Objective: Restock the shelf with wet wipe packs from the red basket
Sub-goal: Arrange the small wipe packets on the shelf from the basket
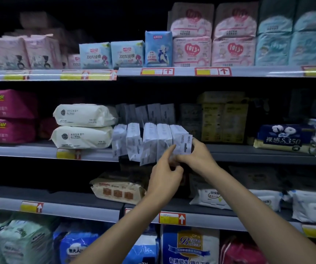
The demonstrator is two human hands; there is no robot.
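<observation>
Your right hand [195, 157] pinches the lower edge of the end pack [180, 139]; your left hand [165, 173] nips its underside, fingers curled narrow. The pack stands upright, long axis vertical, narrow face outward, rightmost in a row [140, 140] at the middle shelf [248, 151] front lip. The aisle is dim.

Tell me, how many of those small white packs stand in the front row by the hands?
5 white packs, left to right, and at the right hand. Darker ones behind may hide more.
</observation>
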